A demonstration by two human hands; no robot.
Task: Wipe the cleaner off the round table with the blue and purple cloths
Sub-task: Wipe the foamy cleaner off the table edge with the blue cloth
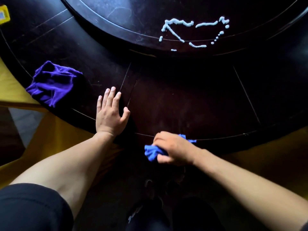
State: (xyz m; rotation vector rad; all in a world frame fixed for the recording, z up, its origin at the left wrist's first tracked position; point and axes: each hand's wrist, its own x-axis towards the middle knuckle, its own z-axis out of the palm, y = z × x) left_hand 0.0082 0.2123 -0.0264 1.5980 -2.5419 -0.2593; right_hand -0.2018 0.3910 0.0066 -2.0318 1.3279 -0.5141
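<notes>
The dark round table fills the upper view, with a raised inner disc at its centre. White lines and dots of cleaner lie on the disc's near edge, to the right. My left hand rests flat on the table near its front rim, fingers apart and holding nothing. My right hand is at the table's near edge, closed around a bunched blue cloth. The crumpled purple cloth lies on the table's left rim, apart from both hands.
A yellow floor shows beyond the table's edge on the left and right. A small yellow-framed object lies at the far left on the table. My dark clothing fills the bottom of the view.
</notes>
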